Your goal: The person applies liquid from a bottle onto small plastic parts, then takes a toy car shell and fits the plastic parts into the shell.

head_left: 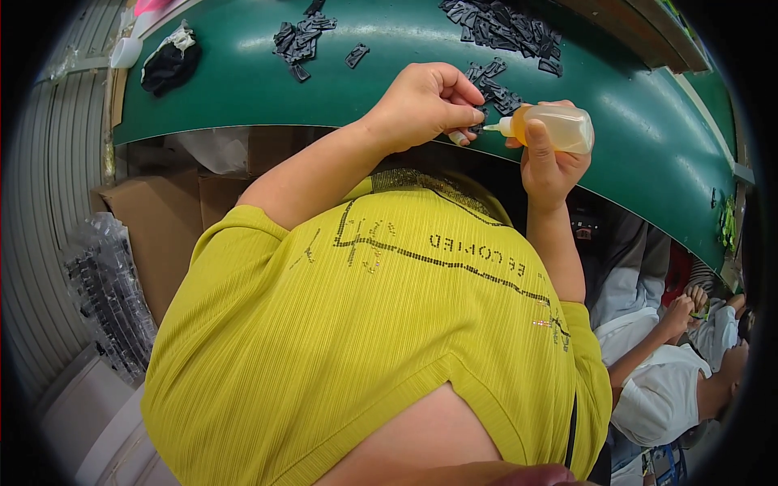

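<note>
My left hand point(425, 107) pinches a small black plastic piece point(481, 118) at the table's near edge, its fingers hiding most of it. A pale wrap point(458, 138) covers one fingertip of that hand. In my right hand point(554, 172) is a clear squeeze bottle point(563, 128) with yellowish liquid, tipped on its side. Its thin nozzle points left and ends close to the piece; whether they touch I cannot tell. Just beyond my hands lies a small heap of flat black plastic parts point(504, 99) on the green table point(389, 40).
A larger pile of black parts point(502, 31) lies farther back, with a smaller pile point(300, 36) and a loose part point(356, 55) to the left. A black cloth bundle point(172, 63) rests at the far left. Cardboard boxes point(162, 235) stand below. A co-worker point(660, 389) sits at right.
</note>
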`<control>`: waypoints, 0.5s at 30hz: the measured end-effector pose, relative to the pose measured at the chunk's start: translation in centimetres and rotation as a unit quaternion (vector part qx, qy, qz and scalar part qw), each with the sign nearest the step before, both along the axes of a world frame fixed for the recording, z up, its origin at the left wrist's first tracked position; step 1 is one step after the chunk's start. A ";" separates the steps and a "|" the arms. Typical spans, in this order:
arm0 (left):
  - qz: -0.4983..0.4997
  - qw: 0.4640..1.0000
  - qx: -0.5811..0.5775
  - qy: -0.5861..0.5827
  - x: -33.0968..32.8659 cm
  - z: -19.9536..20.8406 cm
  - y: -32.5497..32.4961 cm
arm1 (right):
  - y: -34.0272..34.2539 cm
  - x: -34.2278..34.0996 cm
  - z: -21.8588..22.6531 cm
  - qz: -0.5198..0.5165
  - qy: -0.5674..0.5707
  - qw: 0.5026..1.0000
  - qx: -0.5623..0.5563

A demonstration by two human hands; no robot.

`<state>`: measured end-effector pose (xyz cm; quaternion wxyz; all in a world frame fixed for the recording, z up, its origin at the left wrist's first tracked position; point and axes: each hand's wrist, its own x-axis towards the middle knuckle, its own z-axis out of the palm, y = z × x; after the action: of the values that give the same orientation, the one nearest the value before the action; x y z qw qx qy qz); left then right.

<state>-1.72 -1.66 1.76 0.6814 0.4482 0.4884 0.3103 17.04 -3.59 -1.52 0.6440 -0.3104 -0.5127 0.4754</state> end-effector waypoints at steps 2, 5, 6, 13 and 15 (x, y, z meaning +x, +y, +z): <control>0.007 1.000 -0.005 -0.015 -0.1 0.1 0.0 | 0.3 0.2 -0.3 0.001 0.045 0.999 0.003; 0.026 0.999 -0.006 -0.025 -0.2 -0.2 -0.2 | 0.6 0.9 -0.6 -0.003 0.146 0.989 -0.022; 0.032 0.999 -0.002 -0.020 -0.2 -0.3 -0.2 | 0.6 1.2 -0.6 -0.010 0.200 0.978 -0.051; 0.079 0.987 0.109 0.082 0.3 -0.4 -0.1 | 0.8 2.3 -1.7 -0.059 0.147 0.984 -0.079; 0.089 0.984 0.129 0.089 0.2 -0.1 -0.6 | 1.3 3.2 -2.7 -0.076 0.138 0.982 -0.107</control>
<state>-1.53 -2.27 1.64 0.5413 0.5128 0.5410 0.3891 20.22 -2.26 -4.19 0.7061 -0.3466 -0.3400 0.5155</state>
